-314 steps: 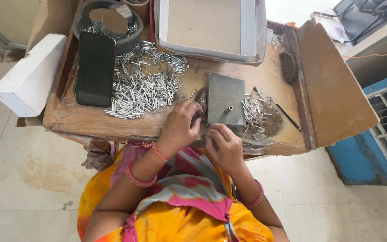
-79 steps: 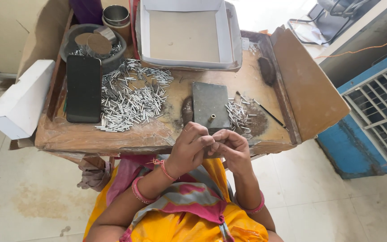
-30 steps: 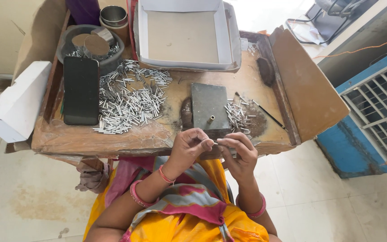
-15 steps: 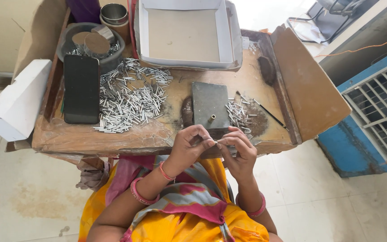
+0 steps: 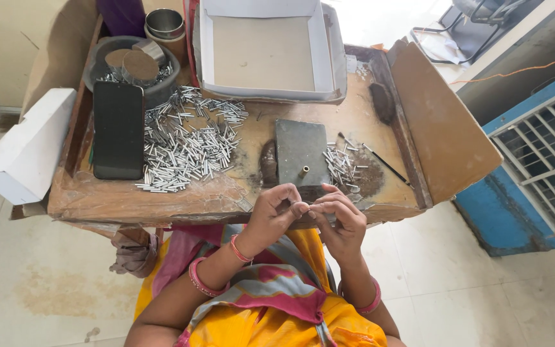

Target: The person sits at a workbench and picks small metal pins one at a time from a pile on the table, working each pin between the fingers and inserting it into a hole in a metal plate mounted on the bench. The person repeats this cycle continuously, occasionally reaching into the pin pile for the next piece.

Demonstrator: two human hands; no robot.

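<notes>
Desk [image 5: 162, 199] edge: your left hand [image 5: 271, 209] and right hand [image 5: 338, 215] pinch one small tube [image 5: 302, 205] between them, axis crosswise, below the block [image 5: 300, 151].

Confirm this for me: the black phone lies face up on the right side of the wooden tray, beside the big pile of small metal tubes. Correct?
Not quite. In the head view the black phone lies on the left side of the wooden tray, beside the big pile of small metal tubes, not on the right.
</notes>
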